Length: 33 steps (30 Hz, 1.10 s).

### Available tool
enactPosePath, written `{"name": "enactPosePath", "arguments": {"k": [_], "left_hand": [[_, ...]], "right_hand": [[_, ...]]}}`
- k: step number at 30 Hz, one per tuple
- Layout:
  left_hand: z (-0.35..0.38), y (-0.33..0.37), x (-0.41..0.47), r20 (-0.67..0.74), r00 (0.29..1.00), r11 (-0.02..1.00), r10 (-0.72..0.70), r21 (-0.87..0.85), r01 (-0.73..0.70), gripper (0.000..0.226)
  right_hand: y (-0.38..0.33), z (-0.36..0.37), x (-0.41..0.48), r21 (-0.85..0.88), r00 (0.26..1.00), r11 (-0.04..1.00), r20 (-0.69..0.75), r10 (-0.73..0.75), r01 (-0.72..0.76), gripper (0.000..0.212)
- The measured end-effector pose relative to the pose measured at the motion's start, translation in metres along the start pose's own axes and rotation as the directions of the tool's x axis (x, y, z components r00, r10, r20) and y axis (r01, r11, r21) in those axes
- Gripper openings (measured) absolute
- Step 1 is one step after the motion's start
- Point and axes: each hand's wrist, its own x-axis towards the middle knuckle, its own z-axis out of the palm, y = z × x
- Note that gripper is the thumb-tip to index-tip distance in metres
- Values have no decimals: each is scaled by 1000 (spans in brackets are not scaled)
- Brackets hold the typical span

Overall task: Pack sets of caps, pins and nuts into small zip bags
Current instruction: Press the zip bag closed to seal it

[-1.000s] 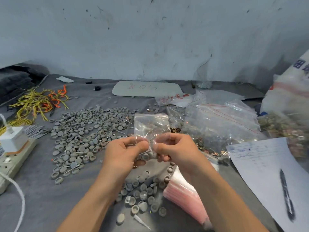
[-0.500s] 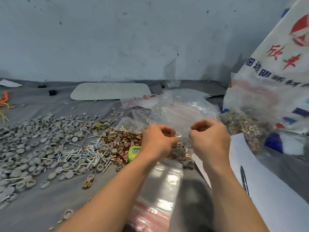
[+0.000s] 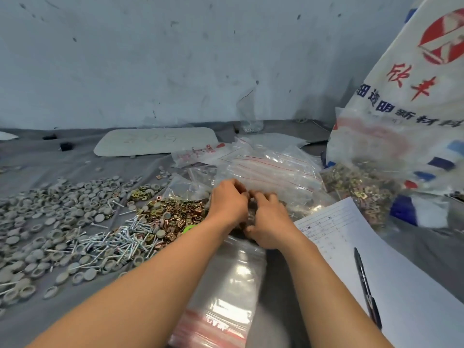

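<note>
Step in hand, by the look of it: sealing a filled small bag (image 3: 251, 217).

The person's left hand (image 3: 229, 202) and right hand (image 3: 272, 222) meet knuckle to knuckle. Both sets of fingers are curled in tight and pinch the bag between them.

To do it well:
- Run the pinch along the whole zip strip.
- Keep any pin ends clear of the seal so it closes flat.

The bag is held low over the grey table (image 3: 50, 310), at the near edge of the heap of clear bags (image 3: 271, 172) and just right of the nuts (image 3: 175, 212). Most of it is hidden; what shows is crumpled clear film over dark contents. Caps (image 3: 62, 209) and pins (image 3: 120, 237) lie loose to the left.
</note>
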Motion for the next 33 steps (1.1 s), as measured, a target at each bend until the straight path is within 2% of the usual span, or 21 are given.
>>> {"name": "enactPosePath", "arguments": {"k": [3, 6, 8, 13, 18, 21, 23, 27, 29, 31, 32, 33], "left_hand": [[-5, 3, 5, 30, 1000, 1000, -2, 16, 2, 8], [-10, 3, 3, 31, 998, 993, 53, 103, -56, 32], [-17, 0, -4, -31, 993, 975, 111, 195, -103, 42], [-49, -5, -24, -71, 981, 927, 180, 344, -145, 36], [-92, -4, -47, -114, 961, 879, 253, 443, -179, 40], [-114, -4, -61, -126, 959, 869, 255, 464, -171, 40], [-126, -4, -73, -132, 956, 865, 263, 470, -173, 39], [-147, -8, -98, -172, 950, 868, 261, 473, -153, 34], [-157, -12, -113, -188, 949, 866, 252, 481, -135, 31], [-163, -21, -128, -189, 952, 866, 242, 484, -125, 28], [-166, -25, -137, -183, 956, 870, 231, 479, -118, 28], [-168, -31, -143, -181, 958, 876, 222, 469, -114, 28]], "right_hand": [[2, 2, 13, -16, 999, 999, -16, -29, 29, 83], [1, 4, 29, -49, 998, 998, -46, -49, 47, 81], [0, 6, 40, -58, 996, 997, -71, -51, 47, 78], [-2, 10, 62, -1, 992, 999, -121, -32, 32, 76], [-10, 7, 55, 12, 990, 1000, -137, -15, 17, 86], [-21, -1, 30, 52, 963, 998, -268, -19, 34, 87], [-28, -8, 8, 56, 952, 998, -306, -21, 40, 76], [-42, -10, -44, -66, 995, 998, -96, -13, 7, 25], [-44, -2, -75, -35, 999, 998, 6, -42, 42, 4], [-41, 11, -103, 11, 993, 997, 91, -74, 73, 31], [-39, 17, -115, -36, 988, 994, 119, -102, 107, 42], [-36, 22, -122, -113, 981, 983, 142, -129, 145, 44]]}}
